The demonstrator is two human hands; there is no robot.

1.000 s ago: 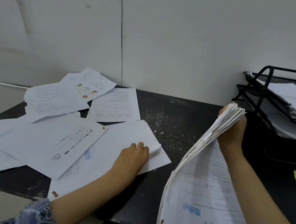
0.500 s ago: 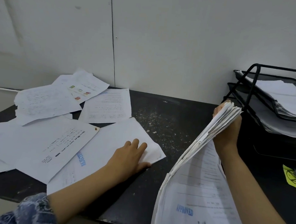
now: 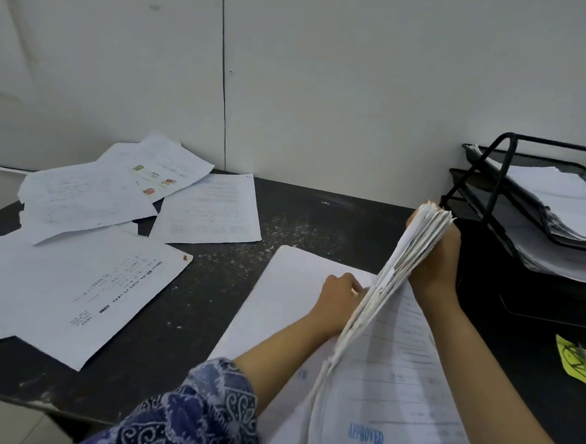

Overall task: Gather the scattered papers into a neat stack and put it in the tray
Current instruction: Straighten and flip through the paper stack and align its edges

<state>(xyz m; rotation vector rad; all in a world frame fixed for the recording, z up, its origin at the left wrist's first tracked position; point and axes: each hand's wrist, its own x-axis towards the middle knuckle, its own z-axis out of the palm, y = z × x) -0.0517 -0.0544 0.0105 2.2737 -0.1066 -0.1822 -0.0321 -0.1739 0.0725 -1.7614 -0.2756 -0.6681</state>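
My right hand (image 3: 435, 261) grips the top of a thick stack of papers (image 3: 388, 382), held tilted on its edge; the front sheet carries a blue "APPROVED" stamp. My left hand (image 3: 336, 301) holds a single white sheet (image 3: 286, 303) against the left face of that stack; its fingertips are hidden behind the paper edges. Several loose sheets (image 3: 85, 277) lie scattered over the left part of the dark desk (image 3: 319, 220). The black wire tray (image 3: 493, 175) stands at the right, just beyond my right hand.
The tray's tiers hold white papers (image 3: 567, 197). A yellow sticky note (image 3: 579, 364) lies on the desk at the right edge. A white wall rises right behind the desk. The desk's front edge runs low on the left.
My left hand has dragged the white sheet from the middle of the desk rightward and brought it against the stack. The right hand keeps the stack in about the same place.
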